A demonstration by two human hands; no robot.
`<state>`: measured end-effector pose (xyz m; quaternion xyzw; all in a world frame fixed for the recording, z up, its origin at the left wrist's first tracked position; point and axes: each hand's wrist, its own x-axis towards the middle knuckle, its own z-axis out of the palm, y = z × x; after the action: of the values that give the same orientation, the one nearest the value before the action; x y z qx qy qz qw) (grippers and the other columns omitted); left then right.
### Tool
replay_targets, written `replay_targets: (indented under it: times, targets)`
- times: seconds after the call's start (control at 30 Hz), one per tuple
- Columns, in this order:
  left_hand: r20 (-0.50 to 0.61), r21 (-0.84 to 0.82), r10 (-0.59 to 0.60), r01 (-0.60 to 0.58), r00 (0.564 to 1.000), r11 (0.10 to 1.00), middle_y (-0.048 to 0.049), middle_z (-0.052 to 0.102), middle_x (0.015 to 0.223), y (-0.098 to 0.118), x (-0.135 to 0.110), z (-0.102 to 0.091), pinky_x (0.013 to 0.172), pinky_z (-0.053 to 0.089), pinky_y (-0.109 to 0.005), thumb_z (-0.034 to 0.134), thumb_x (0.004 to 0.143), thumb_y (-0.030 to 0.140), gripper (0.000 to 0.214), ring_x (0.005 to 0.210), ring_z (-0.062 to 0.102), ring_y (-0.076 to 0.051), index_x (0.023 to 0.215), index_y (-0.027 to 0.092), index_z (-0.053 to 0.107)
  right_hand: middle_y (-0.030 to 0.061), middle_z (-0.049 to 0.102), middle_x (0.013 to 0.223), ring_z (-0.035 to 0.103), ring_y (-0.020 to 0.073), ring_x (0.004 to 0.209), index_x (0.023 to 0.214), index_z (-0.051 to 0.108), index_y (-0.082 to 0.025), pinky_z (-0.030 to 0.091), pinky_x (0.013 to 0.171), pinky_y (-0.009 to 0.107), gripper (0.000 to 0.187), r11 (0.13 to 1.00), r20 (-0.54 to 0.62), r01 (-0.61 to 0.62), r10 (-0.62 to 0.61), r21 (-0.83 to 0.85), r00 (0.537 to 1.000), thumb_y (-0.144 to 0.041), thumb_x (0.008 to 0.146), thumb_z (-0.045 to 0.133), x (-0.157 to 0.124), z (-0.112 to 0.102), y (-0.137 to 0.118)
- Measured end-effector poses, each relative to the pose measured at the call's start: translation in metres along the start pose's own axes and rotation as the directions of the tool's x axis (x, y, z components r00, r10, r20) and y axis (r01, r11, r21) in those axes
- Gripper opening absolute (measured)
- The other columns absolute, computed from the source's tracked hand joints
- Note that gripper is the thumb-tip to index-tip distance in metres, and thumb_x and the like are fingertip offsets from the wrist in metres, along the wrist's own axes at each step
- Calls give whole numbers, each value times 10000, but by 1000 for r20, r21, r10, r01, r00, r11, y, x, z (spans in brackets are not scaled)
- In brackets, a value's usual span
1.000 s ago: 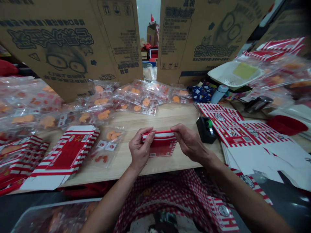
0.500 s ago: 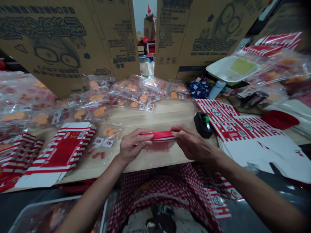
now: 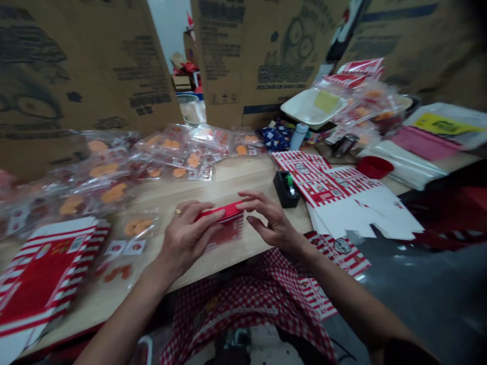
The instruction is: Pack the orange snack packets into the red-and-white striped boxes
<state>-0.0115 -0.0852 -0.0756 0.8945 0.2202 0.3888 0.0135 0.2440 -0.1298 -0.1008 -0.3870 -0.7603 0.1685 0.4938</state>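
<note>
A small red-and-white striped carton [image 3: 224, 228] stands at the table's front edge with its red top edge upward. My left hand [image 3: 186, 230] is closed on its left part, fingers along the top. At the carton's right end, my right hand [image 3: 268, 218] has its fingers spread, the tips at the top corner; whether they touch is hard to tell. A black tape dispenser [image 3: 286, 190] with green tape sits just beyond my right hand. Left of my left hand lies a clear bag of orange pieces [image 3: 139, 226] with two small white packets.
Striped flat cartons [image 3: 49, 274] are stacked at left. Clear bags [image 3: 167, 147] line the back, below large brown cardboard boxes [image 3: 224, 56]. At right lie unfolded carton sheets [image 3: 365, 213], a red bowl [image 3: 375, 167], a blue bottle [image 3: 299, 137] and a white basket [image 3: 304, 109].
My view has turned to the right. My right hand has loosened from the carton's right end and its fingers have spread. The left hand still holds the carton.
</note>
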Motion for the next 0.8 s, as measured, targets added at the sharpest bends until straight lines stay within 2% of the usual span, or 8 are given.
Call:
replay_targets:
  times: [0.03, 0.07, 0.13, 0.2, 0.27, 0.4, 0.5, 0.8]
  targets:
    - [19, 9, -5, 4, 1000, 1000, -89, 714, 1089, -2, -1, -2, 834, 538, -326, 664, 909, 155, 306, 948, 679, -193, 1204, 235, 686, 118, 543, 1399, 614, 228, 1170, 1225, 601, -225, 560, 918, 376, 395, 990, -81, -143, 141, -19, 987, -66, 870, 529, -6, -8, 9]
    - [32, 12, -4, 4, 999, 1000, -79, 708, 1074, -5, 0, -3, 807, 536, -304, 653, 914, 144, 327, 924, 675, -181, 1224, 246, 675, 125, 536, 1404, 635, 224, 1118, 1226, 603, -213, 573, 874, 357, 402, 942, -193, -334, 320, -42, 928, -74, 854, 544, -13, -18, 20]
    - [23, -1, 3, -3, 1000, 1000, -50, 704, 1028, -9, 5, -2, 736, 527, -251, 635, 924, 131, 340, 854, 667, -147, 1235, 266, 663, 144, 574, 1339, 670, 209, 985, 1199, 603, -177, 585, 779, 319, 388, 711, -422, -703, 633, -15, 649, -76, 826, 561, -28, -41, 46]
    - [-19, -7, 9, -9, 1000, 1000, -32, 703, 998, -11, 15, 3, 709, 519, -233, 637, 927, 139, 315, 821, 665, -134, 1210, 274, 671, 152, 631, 1225, 691, 199, 857, 1174, 593, -152, 584, 671, 292, 358, 474, -488, -877, 786, 83, 379, -92, 822, 583, -40, -60, 71]
    - [-42, -22, 12, -13, 999, 1000, -23, 705, 980, -10, 25, 13, 706, 519, -234, 644, 925, 153, 269, 815, 669, -133, 1163, 270, 685, 143, 669, 1106, 693, 181, 700, 1166, 576, -142, 551, 532, 263, 323, 367, -441, -916, 857, 162, 265, -132, 844, 594, -46, -71, 91]
    - [-45, -118, -57, 51, 997, 992, -9, 703, 884, -6, 36, 30, 692, 519, -244, 685, 894, 172, 82, 770, 670, -135, 967, 209, 673, 94, 689, 887, 670, 148, 536, 1051, 579, -139, 479, 401, 208, 157, 255, -298, -914, 941, 314, 160, -195, 905, 558, -37, -75, 115]
    - [-44, -154, -110, 102, 993, 983, -5, 701, 859, -5, 35, 34, 688, 513, -260, 706, 874, 168, 81, 743, 665, -137, 910, 195, 638, 57, 673, 762, 678, 155, 523, 930, 578, -149, 515, 420, 212, 58, 208, -211, -887, 969, 413, 129, -196, 896, 570, -28, -77, 121]
    - [-54, -194, -126, 113, 991, 975, -29, 714, 925, -6, 32, 33, 748, 538, -300, 704, 871, 170, 107, 827, 682, -164, 963, 213, 671, 26, 685, 821, 745, 180, 705, 848, 512, -192, 623, 668, 298, 95, 370, -244, -780, 928, 504, 283, -259, 860, 578, -50, -66, 104]
